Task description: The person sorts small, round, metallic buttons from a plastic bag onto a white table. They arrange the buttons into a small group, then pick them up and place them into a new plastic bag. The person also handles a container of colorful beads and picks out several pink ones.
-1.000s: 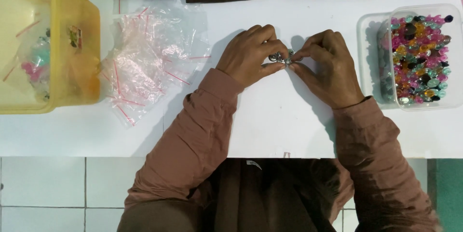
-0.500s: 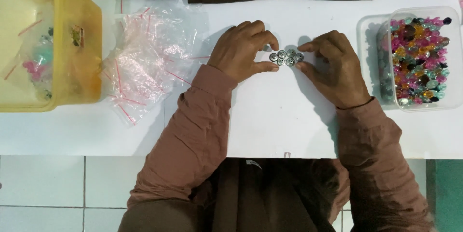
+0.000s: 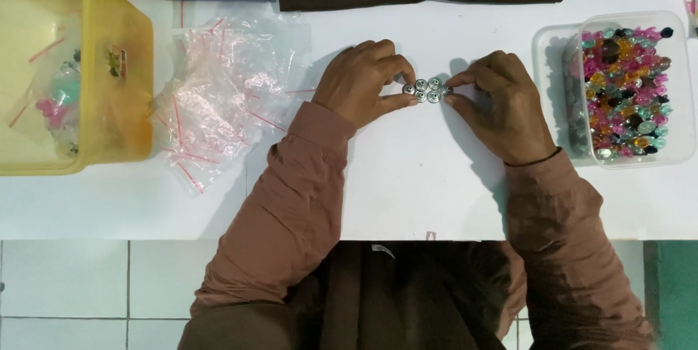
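Pinching with curled fingers, the left hand (image 3: 360, 82) and right hand (image 3: 500, 103) touch small round silver metal buttons (image 3: 426, 89) — one hand each side. The buttons lie between them on the white table (image 3: 407, 183).

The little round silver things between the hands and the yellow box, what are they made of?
The small round studs look like shiny metal: silvery, with bright glints and dark centres, though silver-coated plastic is possible. The yellow bin looks like see-through plastic: smooth walls, and its contents show through.

White table (image 3: 407, 190) bearing bags (image 3: 218, 103), tubs (image 3: 116, 88).
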